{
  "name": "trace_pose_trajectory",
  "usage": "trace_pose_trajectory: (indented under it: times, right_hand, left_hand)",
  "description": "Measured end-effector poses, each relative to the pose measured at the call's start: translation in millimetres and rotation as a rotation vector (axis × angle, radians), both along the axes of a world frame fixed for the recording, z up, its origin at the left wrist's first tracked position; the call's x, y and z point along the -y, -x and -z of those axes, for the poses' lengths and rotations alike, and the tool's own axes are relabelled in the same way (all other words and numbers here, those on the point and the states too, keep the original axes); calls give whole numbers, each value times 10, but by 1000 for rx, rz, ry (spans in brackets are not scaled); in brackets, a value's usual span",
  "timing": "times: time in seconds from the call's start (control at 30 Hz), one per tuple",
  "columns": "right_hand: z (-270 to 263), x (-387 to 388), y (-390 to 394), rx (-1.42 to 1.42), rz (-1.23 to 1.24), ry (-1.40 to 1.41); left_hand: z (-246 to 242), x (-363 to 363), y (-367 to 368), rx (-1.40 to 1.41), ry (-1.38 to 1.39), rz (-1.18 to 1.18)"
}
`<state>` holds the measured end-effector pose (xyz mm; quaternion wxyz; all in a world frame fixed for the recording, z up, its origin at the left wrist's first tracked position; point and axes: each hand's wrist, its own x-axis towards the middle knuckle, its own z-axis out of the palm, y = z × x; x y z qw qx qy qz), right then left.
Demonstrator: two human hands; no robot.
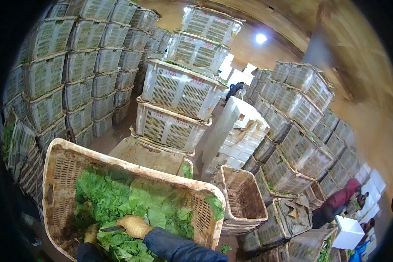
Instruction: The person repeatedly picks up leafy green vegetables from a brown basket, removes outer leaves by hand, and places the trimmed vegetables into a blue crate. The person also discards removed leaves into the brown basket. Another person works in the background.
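A large, dirt-stained plastic crate [134, 163] stands before me, with leafy green lettuce [137, 199] inside it. My right hand [136, 226], in a yellowish glove, reaches over the leaves. It grips what looks like a knife [113, 228], whose dark blade points left. My left hand [91, 234], also gloved, is low in the crate's left part, beside the lettuce and close to the blade tip. Shadow and blur hide its fingers, so I cannot tell whether it holds a leaf. One loose leaf [214, 206] hangs over the crate's right end.
Stacked crates [175, 88] rise just beyond, above a cloth-covered crate [147, 155]. A nested stack of empty crates [244, 193] is at right, near white foam boxes [232, 137]. Tall crate walls [82, 62] line the left. A person in a red hood [337, 199] works near a white foam box [347, 232].
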<state>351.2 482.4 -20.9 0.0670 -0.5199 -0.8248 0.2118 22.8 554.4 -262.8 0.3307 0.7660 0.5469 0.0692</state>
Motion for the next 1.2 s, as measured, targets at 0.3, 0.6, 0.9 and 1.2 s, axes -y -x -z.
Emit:
trace_pose_trajectory:
  times: [0.3,0.6,0.9,1.2]
  right_hand:
    - [-1007,701,154,-394,-57,-266]
    - [-1105,2676,1147,-510,-221,-204]
    - [-542,3235,1237,-266,-568,397]
    - [-936,3427,1884,-3,-696,-108]
  left_hand:
    - [-1708,1878,39,1159,-169,-469]
    - [-2278,4484,-112,1717,-47,-882]
    - [-2225,5578,476,921,-19,-1209]
    - [-2816,6148,422,612,-170,-867]
